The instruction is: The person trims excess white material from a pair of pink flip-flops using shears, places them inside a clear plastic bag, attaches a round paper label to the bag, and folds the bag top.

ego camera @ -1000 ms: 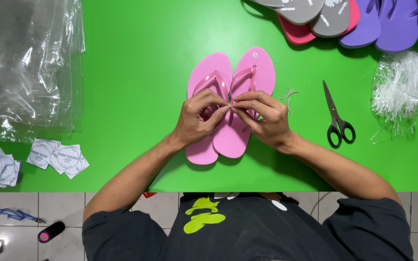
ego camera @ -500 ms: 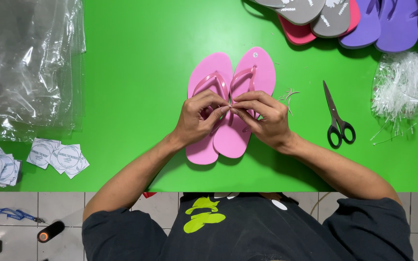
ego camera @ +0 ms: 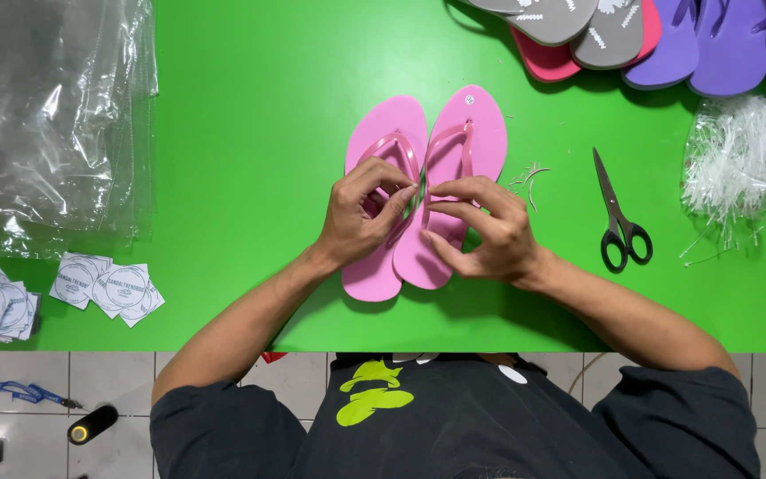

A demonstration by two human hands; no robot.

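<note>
Now | left hand (ego camera: 361,222), right hand (ego camera: 485,232): each grip pinched narrow on pink flip-flops (ego camera: 427,177) straps, soles beneath both palms

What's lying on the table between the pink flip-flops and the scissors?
In the head view, a few short pale cut strands lie on the green table between the pink flip-flops and the scissors; the rest is bare.

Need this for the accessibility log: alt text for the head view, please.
Seen from above, a person's left hand and right hand pinch the straps where two pink flip-flops meet on a green table. Black scissors lie to the right, clear plastic bags to the left, more flip-flops at the top.
</note>
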